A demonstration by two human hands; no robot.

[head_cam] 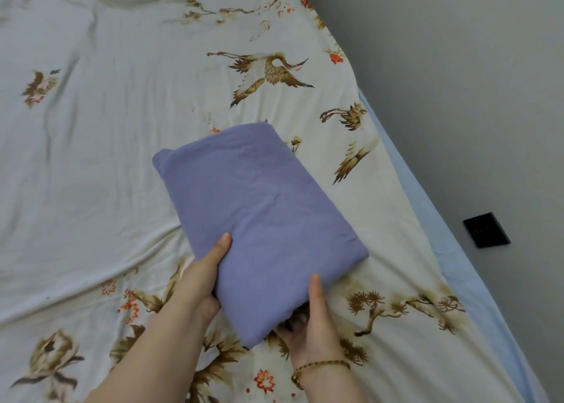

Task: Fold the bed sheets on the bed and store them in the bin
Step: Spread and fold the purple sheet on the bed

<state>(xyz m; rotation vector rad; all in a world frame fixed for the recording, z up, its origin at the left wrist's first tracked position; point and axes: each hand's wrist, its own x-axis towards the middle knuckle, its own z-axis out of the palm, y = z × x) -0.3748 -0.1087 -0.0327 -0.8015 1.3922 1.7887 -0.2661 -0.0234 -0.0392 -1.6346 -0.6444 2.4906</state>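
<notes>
Head view has my left hand (201, 283) and right hand (311, 326) both gripping the near end of the folded lilac cotton bed sheet (259, 219), thumbs pressed on top, at its 7 and 5 o'clock corners, over the cream crane-and-flower printed bed cover (122, 127). With nothing holding the end toward 12 o'clock, I judge the soft layers could sag and slide open when carried. The bin is nowhere in view, so a hurried turn could spill the fold.
</notes>
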